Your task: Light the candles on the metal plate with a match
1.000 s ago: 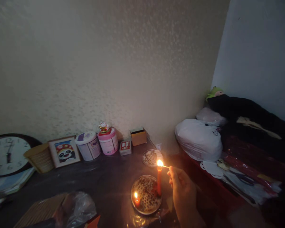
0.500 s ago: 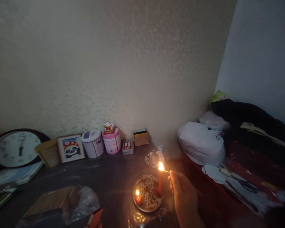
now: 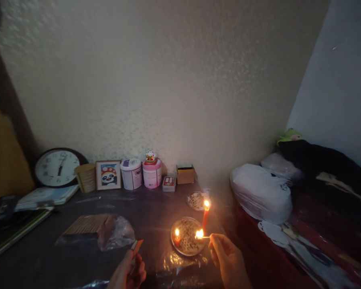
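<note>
My right hand (image 3: 228, 261) pinches a burning match (image 3: 202, 236), its flame low over the right rim of a round speckled dish (image 3: 186, 245). A tall red candle (image 3: 205, 218) stands lit at the dish's right edge. A short red candle (image 3: 177, 239) burns on its left side. My left hand (image 3: 128, 273) is at the bottom edge, holding a small box with an orange-red side (image 3: 136, 247), likely a matchbox.
On the dark table along the wall stand a clock (image 3: 57, 167), a woven cup (image 3: 86, 177), a panda picture (image 3: 108, 175), two tins (image 3: 131, 174), small boxes (image 3: 185, 174) and a second dish (image 3: 196, 200). A bagged stick bundle (image 3: 93, 228) lies left. White bags (image 3: 260, 194) and dark cloth pile up at right.
The match flame has dropped from the tall candle's tip, now lit, down to the dish rim. My left hand with the box has come into view. The view has swung left.
</note>
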`<state>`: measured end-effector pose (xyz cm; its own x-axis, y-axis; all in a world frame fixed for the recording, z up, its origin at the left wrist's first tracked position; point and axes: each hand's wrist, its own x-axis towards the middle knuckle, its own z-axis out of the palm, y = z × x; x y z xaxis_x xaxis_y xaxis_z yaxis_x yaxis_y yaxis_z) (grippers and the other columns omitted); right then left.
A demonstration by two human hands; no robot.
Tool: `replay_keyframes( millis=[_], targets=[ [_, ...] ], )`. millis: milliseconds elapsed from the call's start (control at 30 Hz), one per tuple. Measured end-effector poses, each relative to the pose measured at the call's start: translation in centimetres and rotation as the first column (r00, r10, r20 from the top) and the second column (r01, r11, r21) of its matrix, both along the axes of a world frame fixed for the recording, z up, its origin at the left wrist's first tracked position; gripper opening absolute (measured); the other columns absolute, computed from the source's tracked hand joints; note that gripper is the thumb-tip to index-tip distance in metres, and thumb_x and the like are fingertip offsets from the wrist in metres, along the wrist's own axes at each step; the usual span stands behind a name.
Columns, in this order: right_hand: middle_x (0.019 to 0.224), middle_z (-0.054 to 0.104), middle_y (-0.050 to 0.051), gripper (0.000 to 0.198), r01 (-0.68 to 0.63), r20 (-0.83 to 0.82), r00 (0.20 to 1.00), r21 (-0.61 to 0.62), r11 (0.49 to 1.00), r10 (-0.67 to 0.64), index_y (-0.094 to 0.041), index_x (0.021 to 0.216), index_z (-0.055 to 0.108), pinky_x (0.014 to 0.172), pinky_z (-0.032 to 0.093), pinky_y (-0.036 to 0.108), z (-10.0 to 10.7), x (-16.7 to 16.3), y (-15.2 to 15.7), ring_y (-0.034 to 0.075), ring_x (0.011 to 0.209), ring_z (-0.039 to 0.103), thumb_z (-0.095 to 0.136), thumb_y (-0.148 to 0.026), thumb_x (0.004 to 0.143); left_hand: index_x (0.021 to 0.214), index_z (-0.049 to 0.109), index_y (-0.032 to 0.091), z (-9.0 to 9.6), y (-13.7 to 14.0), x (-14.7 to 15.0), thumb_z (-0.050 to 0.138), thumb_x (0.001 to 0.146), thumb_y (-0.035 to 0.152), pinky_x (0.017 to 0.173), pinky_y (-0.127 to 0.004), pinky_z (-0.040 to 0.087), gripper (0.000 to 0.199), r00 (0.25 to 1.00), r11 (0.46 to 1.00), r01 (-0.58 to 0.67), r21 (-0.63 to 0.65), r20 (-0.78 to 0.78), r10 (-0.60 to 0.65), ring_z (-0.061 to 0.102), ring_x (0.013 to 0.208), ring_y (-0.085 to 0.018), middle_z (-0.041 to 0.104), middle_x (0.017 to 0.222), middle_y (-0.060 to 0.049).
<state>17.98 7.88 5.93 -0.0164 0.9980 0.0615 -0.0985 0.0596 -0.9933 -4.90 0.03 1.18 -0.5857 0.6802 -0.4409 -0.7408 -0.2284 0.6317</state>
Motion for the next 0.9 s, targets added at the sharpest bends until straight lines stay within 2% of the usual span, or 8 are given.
replay_keyframes(
  millis=[133, 267, 333, 400, 533, 667, 733, 900],
  targets=[
    [0.052, 0.042, -0.007, 0.034, -0.093, -0.290, 0.954, -0.064, 0.994, 0.071, -0.018, 0.058, 0.054, 0.042, 0.031, 0.015, 1.7, 1.5, -0.3, 0.005, 0.046, 0.034, 0.075, -0.043, 0.070, 0.085, 0.072, 0.016, -0.7, 0.2, 0.2, 0.089, 0.041, 0.044, 0.041, -0.024, 0.043, 0.056, 0.999, 0.999, 0.016, 0.045, -0.038, -0.015, 0.054, 0.046, -0.012, 0.066, 0.059, -0.001],
    [0.055, 0.036, -0.010, 0.036, -0.235, -0.601, 0.781, -0.028, 0.972, 0.172, -0.020, 0.058, 0.047, 0.038, 0.028, 0.011, 3.7, 3.6, -0.2, 0.003, 0.042, 0.026, 0.076, -0.038, 0.068, 0.086, 0.072, 0.015, -0.4, 0.3, 0.7, 0.085, 0.047, 0.045, 0.040, -0.024, 0.040, 0.050, 0.996, 0.998, -0.023, 0.059, -0.082, 0.028, 0.053, 0.046, -0.013, 0.064, 0.058, -0.001],
    [0.054, 0.035, -0.010, 0.035, -0.202, -0.476, 0.858, 0.030, 0.979, 0.192, -0.022, 0.058, 0.047, 0.036, 0.025, 0.012, 3.6, 3.9, -0.2, 0.004, 0.040, 0.023, 0.068, -0.045, 0.073, 0.087, 0.073, 0.015, 0.1, 0.2, 1.0, 0.085, 0.047, 0.044, 0.041, -0.025, 0.041, 0.051, 0.995, 0.999, -0.026, 0.045, -0.098, 0.030, 0.053, 0.047, -0.013, 0.064, 0.058, 0.000],
    [0.050, 0.039, -0.008, 0.035, -0.167, -0.185, 0.966, 0.076, 0.983, 0.179, -0.023, 0.056, 0.050, 0.036, 0.026, 0.016, 2.5, 3.3, -0.1, 0.006, 0.040, 0.029, 0.064, -0.050, 0.074, 0.090, 0.073, 0.015, 0.6, 0.1, 1.2, 0.086, 0.046, 0.044, 0.042, -0.024, 0.041, 0.053, 0.995, 0.999, -0.005, 0.037, -0.099, 0.009, 0.053, 0.047, -0.012, 0.064, 0.058, 0.000],
    [0.049, 0.053, -0.003, 0.027, -0.161, 0.166, 0.975, 0.074, 0.984, 0.147, -0.020, 0.053, 0.060, 0.042, 0.032, 0.021, 0.2, 1.7, -0.1, 0.011, 0.047, 0.047, 0.075, -0.039, 0.065, 0.085, 0.073, 0.015, 1.0, -0.1, 1.3, 0.087, 0.042, 0.046, 0.041, -0.023, 0.040, 0.055, 0.997, 0.999, -0.008, 0.033, -0.080, 0.011, 0.051, 0.047, -0.011, 0.063, 0.057, 0.001],
    [0.045, 0.048, -0.006, 0.042, -0.233, 0.035, 0.972, 0.056, 0.971, 0.231, -0.023, 0.054, 0.055, 0.036, 0.027, 0.021, 0.7, 2.7, 0.3, 0.009, 0.037, 0.038, 0.055, -0.055, 0.082, 0.091, 0.073, 0.015, 0.6, -0.3, 1.0, 0.086, 0.047, 0.045, 0.043, -0.023, 0.043, 0.054, 0.997, 1.000, -0.006, 0.029, -0.078, 0.008, 0.053, 0.049, -0.012, 0.064, 0.062, 0.001],
    [0.044, 0.048, -0.006, 0.048, -0.194, 0.028, 0.981, 0.098, 0.976, 0.193, -0.025, 0.054, 0.053, 0.033, 0.025, 0.021, 1.3, 3.4, 0.4, 0.010, 0.036, 0.036, 0.042, -0.060, 0.086, 0.087, 0.073, 0.015, 0.4, -0.3, 1.0, 0.086, 0.049, 0.045, 0.045, -0.024, 0.044, 0.050, 0.997, 0.999, 0.001, 0.037, -0.077, 0.002, 0.054, 0.051, -0.012, 0.065, 0.064, 0.000],
    [0.044, 0.056, -0.005, 0.034, -0.131, 0.240, 0.966, 0.132, 0.983, 0.097, -0.022, 0.048, 0.060, 0.040, 0.034, 0.020, 1.0, 2.5, -0.1, 0.011, 0.043, 0.047, 0.065, -0.048, 0.070, 0.093, 0.073, 0.015, 0.9, -0.5, 1.2, 0.084, 0.052, 0.045, 0.044, -0.023, 0.042, 0.052, 0.996, 0.999, 0.011, 0.051, -0.086, -0.007, 0.052, 0.050, -0.011, 0.064, 0.061, 0.001]
  ],
)
